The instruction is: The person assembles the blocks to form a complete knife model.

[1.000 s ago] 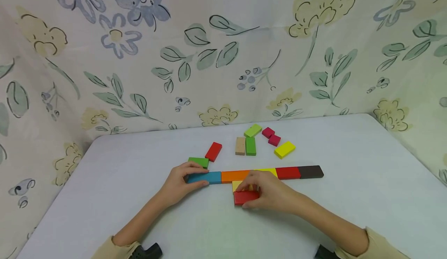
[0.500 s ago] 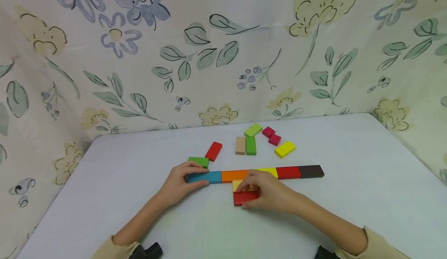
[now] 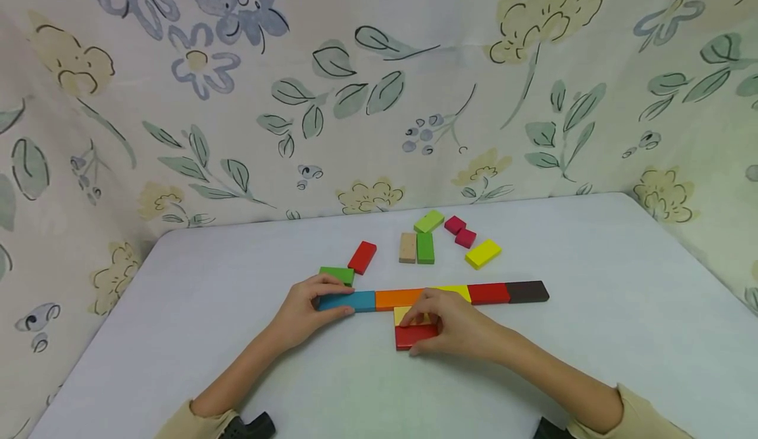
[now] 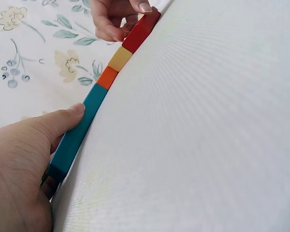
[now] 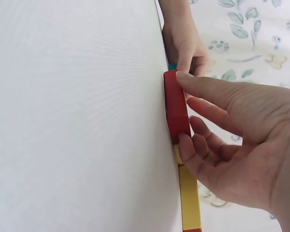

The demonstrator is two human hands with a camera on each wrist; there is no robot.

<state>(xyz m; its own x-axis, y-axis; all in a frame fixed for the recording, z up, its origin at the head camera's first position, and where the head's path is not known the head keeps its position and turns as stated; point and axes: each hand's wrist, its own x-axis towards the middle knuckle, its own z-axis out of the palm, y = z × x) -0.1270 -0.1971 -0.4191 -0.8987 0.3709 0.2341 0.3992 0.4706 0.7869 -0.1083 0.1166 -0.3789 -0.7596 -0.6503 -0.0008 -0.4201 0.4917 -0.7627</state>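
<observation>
The person's right hand (image 3: 458, 327) pinched a red block (image 3: 410, 338) on the white table (image 3: 207, 294), against the near side of a pale yellow block (image 3: 402, 314). The left hand (image 3: 304, 309) gripped a blue block (image 3: 362, 301) at the left end of a long row (image 3: 397, 299).

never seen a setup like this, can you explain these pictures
No machine, just a person's bare left hand and right hand over a white table. The wide picture comes from a camera on the head; the smaller two, from one on each wrist.

A row spans the table, left to right: blue block, orange block, yellow block, red block, dark block. Nearer the person lie a pale block and a front red block. Loose blocks lie behind.

The left hand pinches the blue block; the right hand, the front red block.
</observation>
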